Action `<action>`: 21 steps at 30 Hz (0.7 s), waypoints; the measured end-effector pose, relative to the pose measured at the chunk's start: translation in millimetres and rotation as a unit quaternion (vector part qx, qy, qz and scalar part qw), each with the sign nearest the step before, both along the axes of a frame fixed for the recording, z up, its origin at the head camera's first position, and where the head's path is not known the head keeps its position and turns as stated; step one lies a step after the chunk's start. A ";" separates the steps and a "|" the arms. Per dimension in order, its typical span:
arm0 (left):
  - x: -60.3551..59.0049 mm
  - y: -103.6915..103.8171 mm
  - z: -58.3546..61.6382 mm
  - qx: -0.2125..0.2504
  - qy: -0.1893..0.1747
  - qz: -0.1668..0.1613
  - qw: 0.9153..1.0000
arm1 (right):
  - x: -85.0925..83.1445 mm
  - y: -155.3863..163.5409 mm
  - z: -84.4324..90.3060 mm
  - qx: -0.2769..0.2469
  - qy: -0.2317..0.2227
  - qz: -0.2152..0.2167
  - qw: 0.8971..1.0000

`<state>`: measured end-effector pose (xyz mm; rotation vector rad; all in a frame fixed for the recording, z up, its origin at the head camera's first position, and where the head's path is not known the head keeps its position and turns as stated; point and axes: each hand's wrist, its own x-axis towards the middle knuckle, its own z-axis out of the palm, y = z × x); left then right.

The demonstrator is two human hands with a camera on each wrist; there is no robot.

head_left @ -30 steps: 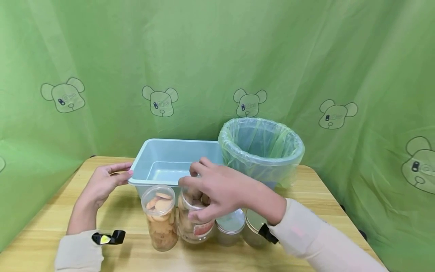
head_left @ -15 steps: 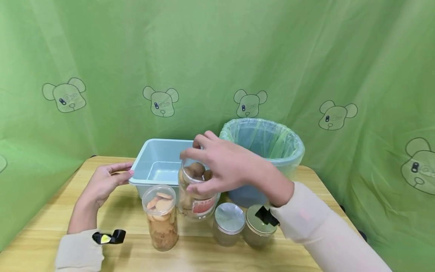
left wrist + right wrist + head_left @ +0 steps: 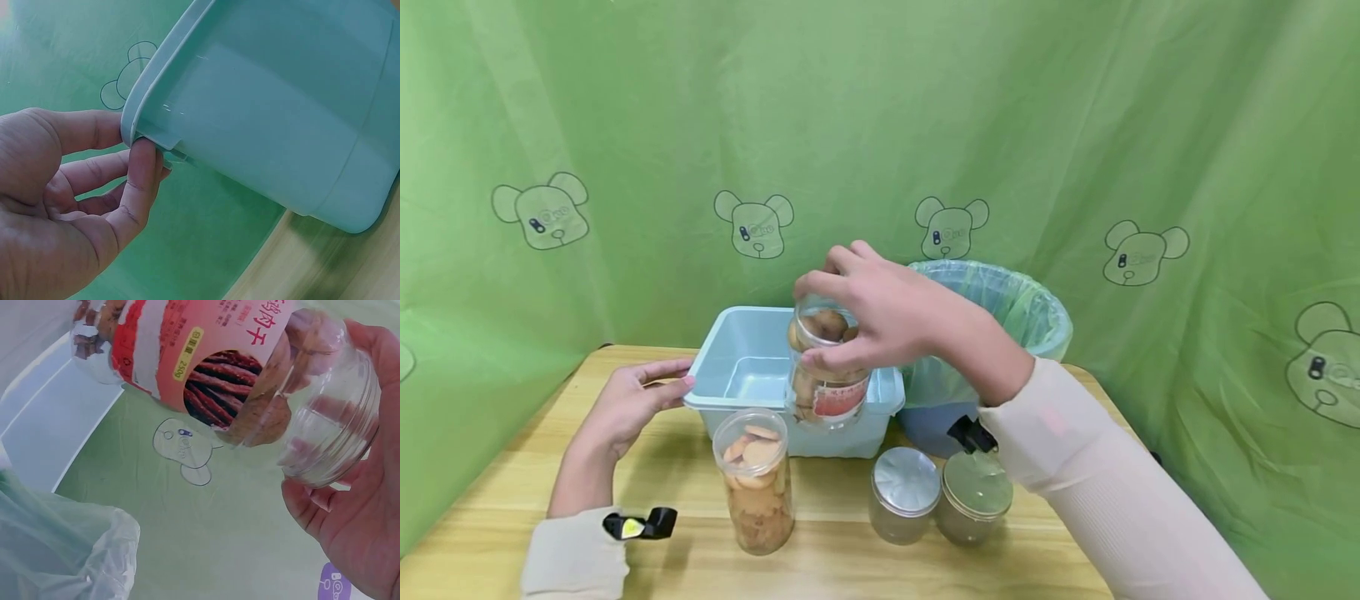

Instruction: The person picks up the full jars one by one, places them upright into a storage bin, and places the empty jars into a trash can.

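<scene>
I log one labelled jar [image 3: 829,396], aloft by the front rim of the blue basin [image 3: 850,440], its upper end gripped by the right hand [image 3: 887,312]; basin edge pinched by the left hand [image 3: 627,406]; step, I judge, jar transfer, next calling for rim clearance.

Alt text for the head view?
The right hand grips a clear, red-labelled jar of brown lumps; the left hand pinches a pale blue rectangular plastic tub by its rim. In front stands a tall clear cylinder of orange cookies.
</scene>
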<state>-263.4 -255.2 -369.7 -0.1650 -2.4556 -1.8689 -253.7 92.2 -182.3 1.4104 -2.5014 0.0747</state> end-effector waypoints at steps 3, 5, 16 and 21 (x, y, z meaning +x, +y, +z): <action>0.4 0.9 -0.3 0.002 0.000 -0.001 1.000 | -4.7 -3.2 0.5 0.003 0.010 -0.011 1.000; 0.8 1.7 0.2 0.001 -0.002 -0.001 1.000 | -7.3 -6.1 0.8 0.004 0.015 -0.021 1.000; 0.8 0.8 0.6 -0.004 -0.001 0.003 1.000 | -26.2 -25.0 -2.4 0.014 0.002 -0.073 0.997; 0.5 0.6 1.4 0.002 -0.002 0.005 1.000 | -36.0 -31.5 -10.4 0.027 -0.007 -0.097 0.995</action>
